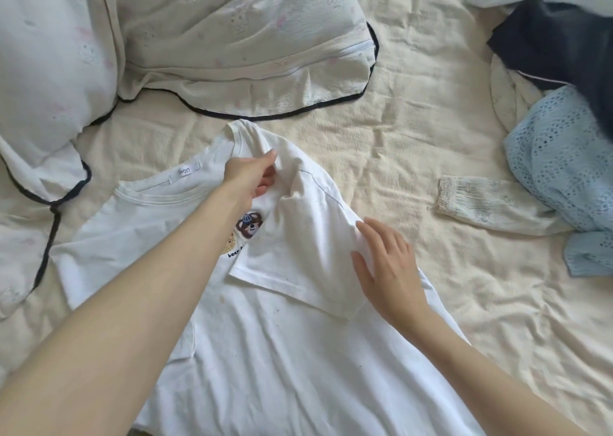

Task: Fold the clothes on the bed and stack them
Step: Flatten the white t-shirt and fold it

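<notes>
- Head view: a white T-shirt lies face up on the cream bed sheet, collar toward the pillows, hem running down toward the person and out of the picture's bottom edge.
- Its long axis runs collar to hem, straight away from the person, tilted a touch to the left at the top.
- The right sleeve is already turned in across the chest, half covering the bear print.
- Left hand reaches across the body of the shirt and pinches the cloth at the shoulder, just beside the collar; its fingers are curled onto a small ridge of fabric.
- Right hand lies flat on the outer edge of the folded sleeve, fingers straight and spread, pressing it down and gripping nothing.
- The relation that counts: the fold line runs from the left hand's pinch down to the right hand's palm, parallel to the shirt's long axis, with the shirt's middle lying to the left of both hands.
- My read: the right side is nearly set; the opposite sleeve, spread flat at far left, looks next, and the left hand is nearer to it.
- Off to the right, well apart, waits a heap: blue eyelet garment, dark garment, a lace-cuffed sleeve.
</notes>
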Tool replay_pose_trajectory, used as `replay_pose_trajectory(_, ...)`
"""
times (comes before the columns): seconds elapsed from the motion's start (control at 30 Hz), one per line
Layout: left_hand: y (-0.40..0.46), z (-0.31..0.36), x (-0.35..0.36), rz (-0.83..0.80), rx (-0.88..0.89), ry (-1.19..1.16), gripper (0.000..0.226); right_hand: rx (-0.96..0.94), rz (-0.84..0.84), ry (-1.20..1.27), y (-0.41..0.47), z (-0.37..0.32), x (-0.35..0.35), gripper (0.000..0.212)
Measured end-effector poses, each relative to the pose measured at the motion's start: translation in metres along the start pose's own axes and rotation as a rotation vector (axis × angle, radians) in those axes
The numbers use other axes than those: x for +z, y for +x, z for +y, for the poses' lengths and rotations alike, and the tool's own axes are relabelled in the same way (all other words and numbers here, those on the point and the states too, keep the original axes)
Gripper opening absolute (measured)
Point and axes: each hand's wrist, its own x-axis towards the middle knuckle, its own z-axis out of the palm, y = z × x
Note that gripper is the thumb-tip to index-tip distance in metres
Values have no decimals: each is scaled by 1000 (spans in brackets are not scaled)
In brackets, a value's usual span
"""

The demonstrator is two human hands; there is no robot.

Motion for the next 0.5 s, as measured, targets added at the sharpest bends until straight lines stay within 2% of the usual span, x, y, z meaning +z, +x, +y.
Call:
replay_pose_trajectory(0.07, 0, 6, 7, -83, -12, 30, 17, 37, 108, -2, -8, 3, -2, 30)
replay_pose_trajectory(0.13, 2, 15, 13, -97, 59, 29, 18, 107, 209, -8, -15, 4, -5, 16)
replay_pose_trajectory(0.2, 3, 27, 18, -50, 199, 32, 18, 367, 203, 166, -18, 0, -12, 6)
replay_pose_trajectory(0.27, 3, 36, 23, -38, 273, -50, 19, 699, -6, 326, -19, -3, -13, 21)
replay_pose_trajectory(0.33, 3, 34, 28, -73, 258, -77, 24, 878, -109, 485, -18, -4, -13, 35)
replay_pose_trajectory(0.4, -2, 20, 26, -114, 209, 83, 13, 1081, -87, 817, -7, -7, -17, 36)
replay_pose_trajectory(0.5, -5, 0, 16, -125, 144, 205, 26, 1289, -58, 1183, 18, -8, -25, 34)
